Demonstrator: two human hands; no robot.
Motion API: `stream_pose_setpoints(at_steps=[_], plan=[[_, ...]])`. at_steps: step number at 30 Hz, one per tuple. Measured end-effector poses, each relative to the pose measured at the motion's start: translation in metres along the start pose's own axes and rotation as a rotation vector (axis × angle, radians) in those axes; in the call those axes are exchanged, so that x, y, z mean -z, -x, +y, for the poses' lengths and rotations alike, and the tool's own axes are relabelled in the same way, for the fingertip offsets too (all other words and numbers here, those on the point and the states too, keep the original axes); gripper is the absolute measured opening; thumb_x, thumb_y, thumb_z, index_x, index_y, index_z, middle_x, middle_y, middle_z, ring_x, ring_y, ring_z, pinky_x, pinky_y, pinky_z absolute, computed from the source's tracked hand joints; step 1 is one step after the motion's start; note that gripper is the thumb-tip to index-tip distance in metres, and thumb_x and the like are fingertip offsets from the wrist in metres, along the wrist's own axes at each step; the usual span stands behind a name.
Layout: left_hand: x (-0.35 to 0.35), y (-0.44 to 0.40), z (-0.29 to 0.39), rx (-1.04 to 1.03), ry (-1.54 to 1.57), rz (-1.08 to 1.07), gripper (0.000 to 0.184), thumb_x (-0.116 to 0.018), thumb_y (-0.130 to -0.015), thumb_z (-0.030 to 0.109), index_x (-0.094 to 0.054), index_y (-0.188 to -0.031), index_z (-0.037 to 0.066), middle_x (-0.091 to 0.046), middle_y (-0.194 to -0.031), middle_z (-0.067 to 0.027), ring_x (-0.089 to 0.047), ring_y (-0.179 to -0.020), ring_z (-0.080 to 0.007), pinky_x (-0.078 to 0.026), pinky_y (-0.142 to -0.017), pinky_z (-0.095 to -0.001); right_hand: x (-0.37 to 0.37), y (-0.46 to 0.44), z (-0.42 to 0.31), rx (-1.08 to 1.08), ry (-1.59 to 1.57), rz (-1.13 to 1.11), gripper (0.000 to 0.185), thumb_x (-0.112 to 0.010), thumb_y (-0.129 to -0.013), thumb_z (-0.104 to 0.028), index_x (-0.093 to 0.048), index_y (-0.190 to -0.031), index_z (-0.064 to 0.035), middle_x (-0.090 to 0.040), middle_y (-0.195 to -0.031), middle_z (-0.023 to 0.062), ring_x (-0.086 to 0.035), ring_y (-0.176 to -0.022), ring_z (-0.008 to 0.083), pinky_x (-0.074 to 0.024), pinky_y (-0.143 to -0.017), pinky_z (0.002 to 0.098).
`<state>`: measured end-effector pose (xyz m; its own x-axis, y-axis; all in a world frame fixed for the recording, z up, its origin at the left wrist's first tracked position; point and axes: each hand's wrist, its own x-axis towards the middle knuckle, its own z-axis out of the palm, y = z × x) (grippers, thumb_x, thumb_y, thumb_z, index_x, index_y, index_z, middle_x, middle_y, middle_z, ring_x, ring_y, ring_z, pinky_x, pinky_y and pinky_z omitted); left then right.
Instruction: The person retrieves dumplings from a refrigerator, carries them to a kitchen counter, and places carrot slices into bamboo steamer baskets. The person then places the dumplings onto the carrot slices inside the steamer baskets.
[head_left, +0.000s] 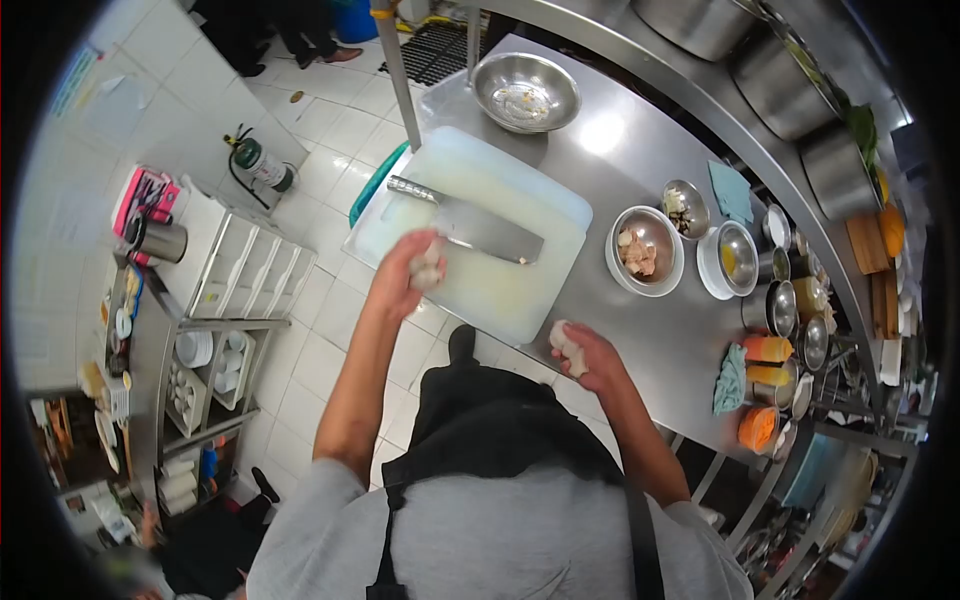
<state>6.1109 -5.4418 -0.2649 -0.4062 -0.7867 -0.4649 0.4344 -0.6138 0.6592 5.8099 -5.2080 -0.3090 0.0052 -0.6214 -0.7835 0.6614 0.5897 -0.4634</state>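
Observation:
My left hand [402, 280] is closed on a pale, whitish lump [427, 272], blurred, above the near left edge of the white cutting board [500, 300]. Lower right, past the board's near corner, my right hand [597, 360] grips another soft-looking pale lump [568, 350]. What kind of food or material these lumps are, I cannot make out. A broad cleaver [490, 230] lies flat on the board, its patterned metal handle to the upper left. One small pale scrap rests at the blade's far end. Neither hand touches the cleaver.
On the steel table [570, 180] stand a large metal bowl [525, 92], a bowl of pinkish pieces [640, 250], smaller bowls and orange squeeze bottles [768, 348]. A shelf with pots [785, 85] overhangs the right side. Other people are partly visible at top and lower left.

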Motion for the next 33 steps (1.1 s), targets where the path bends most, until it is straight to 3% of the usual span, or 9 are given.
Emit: stream_pose_setpoints(at_steps=[4,6,10,19,24,27,30,32,33], plan=[[-0.034,-0.108,0.037,-0.288,-0.741,-0.142,0.027,-0.067,-0.095,0.017,-0.065,-0.12,0.005,-0.066,-0.108,-0.0043,-0.065,-0.084,-0.0154,-0.055,-0.073,-0.0324,-0.047,-0.028,-0.051,0.322,0.596,0.194,0.039,-0.076,-0.093,-0.029,-0.064,-0.125,-0.0093,-0.069,-0.103,0.0093,-0.069,-0.09,0.0193,-0.0516,-0.06,0.0319],[-0.051,-0.14,0.047,-0.535,-1.247,-0.116,0.029,-0.07,-0.088,0.018,-0.07,-0.116,0.008,-0.067,-0.116,-0.0091,-0.067,-0.094,-0.0235,-0.053,-0.079,-0.0383,-0.051,-0.061,-0.064,0.887,1.118,0.474,0.041,-0.076,-0.09,-0.027,-0.066,-0.125,-0.0069,-0.069,-0.107,0.0134,-0.069,-0.093,0.0269,-0.0551,-0.072,0.0409],[-0.036,-0.183,0.042,-0.698,-1.98,-0.21,0.039,-0.073,-0.085,0.022,-0.07,-0.122,0.01,-0.063,-0.133,-0.0114,-0.059,-0.122,-0.0324,-0.048,-0.096,-0.0475,-0.078,-0.09,-0.085,1.06,1.265,0.649,0.044,-0.074,-0.088,-0.021,-0.065,-0.129,-0.0082,-0.067,-0.116,0.015,-0.065,-0.103,0.0362,-0.0515,-0.091,0.0476],[-0.009,-0.16,0.053,-1.092,-1.72,-0.139,0.042,-0.077,-0.086,0.025,-0.068,-0.125,0.012,-0.06,-0.136,-0.0147,-0.053,-0.131,-0.0363,-0.042,-0.106,-0.0514,-0.075,-0.091,-0.079,1.247,1.321,0.493,0.043,-0.07,-0.086,-0.006,-0.065,-0.129,-0.011,-0.064,-0.123,0.0154,-0.056,-0.117,0.039,-0.0444,-0.104,0.0501],[0.025,-0.142,0.066,-0.924,-1.718,-0.054,0.026,-0.07,-0.084,0.013,-0.067,-0.109,0.007,-0.067,-0.111,-0.0153,-0.059,-0.113,-0.038,-0.045,-0.096,-0.0519,-0.075,-0.102,-0.075,1.25,1.273,0.513,0.045,-0.068,-0.085,-0.005,-0.063,-0.129,-0.0103,-0.064,-0.121,0.0169,-0.057,-0.119,0.0384,-0.0449,-0.104,0.0502],[0.042,-0.131,0.065,-0.842,-1.743,-0.139,0.034,-0.068,-0.081,0.009,-0.067,-0.115,0.009,-0.065,-0.117,-0.011,-0.058,-0.117,-0.0346,-0.042,-0.1,-0.0499,-0.088,-0.097,-0.079,1.266,1.204,0.51,0.045,-0.066,-0.085,-0.004,-0.063,-0.13,-0.009,-0.064,-0.125,0.0171,-0.056,-0.123,0.0383,-0.044,-0.107,0.0506],[0.036,-0.119,0.069,-0.814,-1.856,-0.135,0.047,-0.068,-0.076,0.006,-0.064,-0.123,0.012,-0.063,-0.123,-0.0073,-0.055,-0.122,-0.0304,-0.038,-0.103,-0.0487,-0.091,-0.063,-0.077,1.18,1.24,0.668,0.046,-0.063,-0.087,-0.006,-0.062,-0.133,-0.0083,-0.063,-0.129,0.0182,-0.056,-0.125,0.0387,-0.0417,-0.111,0.0521],[0.042,-0.122,0.067,-0.832,-1.889,-0.16,0.043,-0.068,-0.076,0.006,-0.065,-0.118,0.012,-0.063,-0.119,-0.0071,-0.056,-0.12,-0.03,-0.038,-0.102,-0.0489,-0.054,-0.058,-0.06,1.052,1.518,0.781,0.048,-0.061,-0.09,-0.009,-0.06,-0.138,-0.0079,-0.061,-0.133,0.0199,-0.058,-0.124,0.0396,-0.0467,-0.107,0.0517],[0.045,-0.12,0.071,-0.839,-1.915,-0.158,0.041,-0.068,-0.076,0.006,-0.066,-0.116,0.011,-0.064,-0.116,-0.0069,-0.057,-0.119,-0.0297,-0.038,-0.101,-0.049,-0.048,-0.049,-0.056,0.817,1.551,0.834,0.047,-0.06,-0.09,-0.01,-0.059,-0.137,-0.0075,-0.059,-0.135,0.0213,-0.061,-0.12,0.0401,-0.0504,-0.103,0.0511]])
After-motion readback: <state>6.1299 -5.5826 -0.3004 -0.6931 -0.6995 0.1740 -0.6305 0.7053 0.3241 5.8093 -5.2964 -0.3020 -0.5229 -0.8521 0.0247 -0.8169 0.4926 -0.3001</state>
